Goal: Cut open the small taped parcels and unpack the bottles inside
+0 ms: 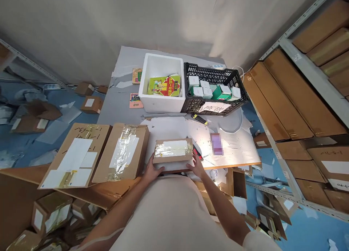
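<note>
A small taped cardboard box [173, 150] lies at the near edge of the table, with a white label under clear tape on top. My left hand [153, 170] grips its left end, thumb along the near side. At the right end, my right hand [196, 166] holds it the same way. Just beyond my right fingers is a red and black tool [198, 155], partly hidden by the box and hand. A black and yellow utility knife [200, 119] lies farther back. Left of my left hand stands a larger taped carton [127, 152], beside another carton with handwriting [79, 154].
A white foam box [163, 104] with colourful booklets and a black plastic crate [216, 72] with green-white boxes stand at the back. A blurred purple item [216, 143] lies right. Shelves of cartons [297, 94] flank the table; cartons fill a large box [51, 211] below left.
</note>
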